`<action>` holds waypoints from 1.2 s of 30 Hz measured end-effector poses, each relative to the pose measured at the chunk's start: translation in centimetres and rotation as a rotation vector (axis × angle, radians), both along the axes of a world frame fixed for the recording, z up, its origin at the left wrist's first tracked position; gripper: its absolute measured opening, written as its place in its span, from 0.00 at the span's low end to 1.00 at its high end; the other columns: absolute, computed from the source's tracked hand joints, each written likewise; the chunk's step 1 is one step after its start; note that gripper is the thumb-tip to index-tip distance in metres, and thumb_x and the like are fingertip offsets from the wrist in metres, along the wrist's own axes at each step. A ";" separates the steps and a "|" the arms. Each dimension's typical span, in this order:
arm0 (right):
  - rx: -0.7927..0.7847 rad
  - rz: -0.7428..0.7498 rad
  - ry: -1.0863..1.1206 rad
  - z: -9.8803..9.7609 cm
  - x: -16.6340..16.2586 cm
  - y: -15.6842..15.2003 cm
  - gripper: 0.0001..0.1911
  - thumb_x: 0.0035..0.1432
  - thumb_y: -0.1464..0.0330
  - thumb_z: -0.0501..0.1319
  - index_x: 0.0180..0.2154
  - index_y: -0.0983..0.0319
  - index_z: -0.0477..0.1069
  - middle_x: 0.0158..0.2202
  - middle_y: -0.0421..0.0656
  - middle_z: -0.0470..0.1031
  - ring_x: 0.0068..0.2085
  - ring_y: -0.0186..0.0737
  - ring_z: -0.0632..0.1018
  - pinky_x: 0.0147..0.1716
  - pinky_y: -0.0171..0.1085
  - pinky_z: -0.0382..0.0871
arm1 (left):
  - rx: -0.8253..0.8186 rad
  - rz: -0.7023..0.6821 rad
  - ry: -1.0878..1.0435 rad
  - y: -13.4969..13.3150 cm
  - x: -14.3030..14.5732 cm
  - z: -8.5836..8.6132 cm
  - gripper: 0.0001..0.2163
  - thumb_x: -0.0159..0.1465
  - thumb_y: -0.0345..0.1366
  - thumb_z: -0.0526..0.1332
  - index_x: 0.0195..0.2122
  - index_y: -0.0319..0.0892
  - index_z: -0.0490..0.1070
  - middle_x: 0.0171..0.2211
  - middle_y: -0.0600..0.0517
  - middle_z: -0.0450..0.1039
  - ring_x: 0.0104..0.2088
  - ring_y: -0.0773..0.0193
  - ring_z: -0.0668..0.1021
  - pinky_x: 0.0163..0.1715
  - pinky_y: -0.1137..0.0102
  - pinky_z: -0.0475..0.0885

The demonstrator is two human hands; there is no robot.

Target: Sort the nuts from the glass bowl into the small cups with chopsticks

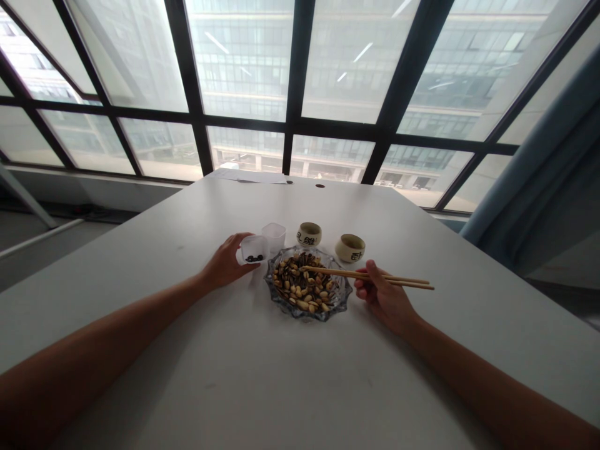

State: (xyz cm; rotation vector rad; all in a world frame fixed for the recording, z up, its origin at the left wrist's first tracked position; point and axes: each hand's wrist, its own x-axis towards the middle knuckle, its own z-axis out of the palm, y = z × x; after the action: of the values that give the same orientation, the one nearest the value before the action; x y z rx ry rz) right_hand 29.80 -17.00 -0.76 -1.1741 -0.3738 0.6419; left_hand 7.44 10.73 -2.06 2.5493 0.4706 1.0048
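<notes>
My left hand (229, 259) is closed round a small clear plastic cup (255, 246), tilted toward me, with several dark seeds (254, 258) inside. In my right hand (379, 294) is a pair of wooden chopsticks (347, 273), their tips over the nuts in the glass dish. This scalloped glass dish (323, 315) holds a mix of dark striped seeds and pale nuts (304, 294). Whether the tips pinch a seed is too small to tell. Just behind the dish's left side stands a second clear plastic cup (274, 235).
Two cream ceramic cups with black characters, one ceramic cup (309, 235) behind the dish and another ceramic cup (350, 249) to its right, stand on the white table (281, 387). White paper (248, 177) lies at the far edge, before the windows. A blue curtain (529, 162) hangs at right.
</notes>
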 end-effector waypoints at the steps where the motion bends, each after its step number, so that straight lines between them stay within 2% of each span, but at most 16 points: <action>1: 0.002 0.002 -0.003 0.0 0.0 0.0 0.27 0.32 0.50 0.78 0.24 0.65 0.76 0.17 0.41 0.74 0.17 0.29 0.70 0.14 0.28 0.66 | -0.003 0.001 0.002 0.0 0.0 0.0 0.28 0.54 0.47 0.69 0.54 0.43 0.65 0.51 0.43 0.75 0.50 0.50 0.77 0.48 0.57 0.75; 7: 0.020 0.002 -0.027 -0.1 0.0 0.0 0.27 0.31 0.51 0.79 0.25 0.66 0.77 0.19 0.42 0.76 0.19 0.29 0.73 0.16 0.27 0.68 | -0.024 -0.005 0.010 0.0 0.1 -0.1 0.29 0.54 0.47 0.69 0.54 0.43 0.66 0.51 0.43 0.74 0.50 0.51 0.77 0.48 0.57 0.75; 11: 0.028 -0.034 -0.124 -0.3 0.0 0.0 0.25 0.36 0.51 0.78 0.27 0.65 0.78 0.21 0.44 0.77 0.20 0.31 0.74 0.17 0.28 0.69 | -0.029 -0.010 0.005 0.2 0.1 -0.2 0.29 0.54 0.47 0.69 0.55 0.42 0.65 0.51 0.43 0.75 0.50 0.51 0.77 0.48 0.58 0.75; 16: -0.023 -0.133 -0.510 -0.4 -0.9 -0.8 0.24 0.46 0.47 0.72 0.28 0.62 0.79 0.22 0.45 0.79 0.21 0.36 0.76 0.20 0.36 0.72 | -0.032 0.001 0.012 0.2 0.1 -0.3 0.30 0.54 0.49 0.69 0.55 0.43 0.65 0.51 0.43 0.75 0.49 0.51 0.78 0.47 0.58 0.75; 20: -0.045 -0.112 -0.880 0.1 -1.8 -1.7 0.17 0.56 0.51 0.67 0.30 0.58 0.80 0.24 0.43 0.79 0.22 0.38 0.76 0.23 0.37 0.72 | -0.032 -0.003 0.013 0.2 0.1 -0.3 0.29 0.55 0.49 0.69 0.55 0.43 0.65 0.50 0.43 0.75 0.48 0.51 0.78 0.47 0.58 0.76; 23: -0.040 -0.077 -1.064 0.7 -2.2 -1.9 0.13 0.58 0.55 0.66 0.30 0.56 0.81 0.25 0.43 0.79 0.23 0.38 0.76 0.26 0.38 0.73 | -0.034 0.004 0.013 0.2 0.1 -0.3 0.29 0.54 0.49 0.69 0.54 0.43 0.65 0.50 0.43 0.75 0.48 0.51 0.78 0.46 0.57 0.76; 29: -0.035 -0.012 -1.232 1.5 -2.6 -2.0 0.09 0.60 0.60 0.65 0.33 0.56 0.81 0.30 0.45 0.81 0.29 0.41 0.80 0.28 0.37 0.73 | -0.042 -0.002 0.015 0.3 0.1 -0.3 0.30 0.54 0.49 0.69 0.55 0.44 0.65 0.50 0.43 0.76 0.47 0.51 0.79 0.46 0.58 0.76; 33: 0.018 -0.038 -1.242 1.0 -2.5 -2.4 0.15 0.66 0.58 0.58 0.34 0.57 0.80 0.29 0.45 0.79 0.27 0.40 0.78 0.26 0.37 0.72 | -0.050 -0.005 0.010 0.3 0.2 -0.4 0.30 0.54 0.50 0.69 0.54 0.42 0.65 0.50 0.42 0.76 0.47 0.51 0.79 0.45 0.58 0.76; 36: -0.011 -0.060 -1.251 1.0 -2.5 -2.6 0.18 0.67 0.57 0.56 0.33 0.57 0.79 0.28 0.45 0.78 0.26 0.39 0.77 0.26 0.37 0.72 | -0.052 -0.005 0.009 0.3 0.2 -0.3 0.30 0.54 0.49 0.69 0.54 0.42 0.65 0.50 0.42 0.76 0.47 0.51 0.79 0.45 0.58 0.76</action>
State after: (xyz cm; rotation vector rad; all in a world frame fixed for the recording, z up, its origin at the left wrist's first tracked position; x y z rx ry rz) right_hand 27.34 -19.58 0.24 -1.4830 -1.3686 -0.2339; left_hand 7.61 11.01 -2.40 2.5089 0.4856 0.9674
